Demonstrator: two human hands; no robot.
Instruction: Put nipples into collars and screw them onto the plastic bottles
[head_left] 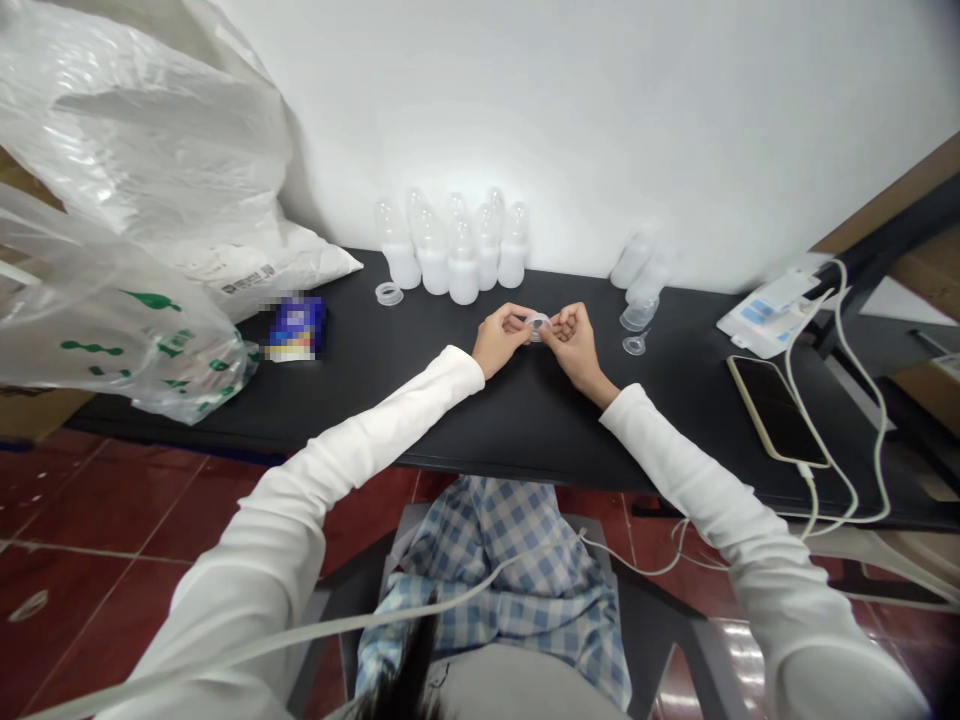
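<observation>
My left hand (501, 338) and my right hand (574, 345) meet over the middle of the black table (480, 420). Between their fingertips they pinch a small clear ring-shaped part (536, 324); its exact form is partly hidden by my fingers. Behind my hands stands a tight group of several frosted plastic baby bottles (463, 262) with clear tops. A loose translucent screw ring (388, 294) lies to my left of them. To my right are a clear cup-like piece (639, 314) and a small clear funnel-shaped piece (635, 344).
Large plastic bags (112, 300) spill over the left end of the table, beside a blurred blue packet (298, 328). At the right lie a phone (777, 410), white cables (847, 400) and a white package (769, 315). A white wall (600, 120) rises behind the table.
</observation>
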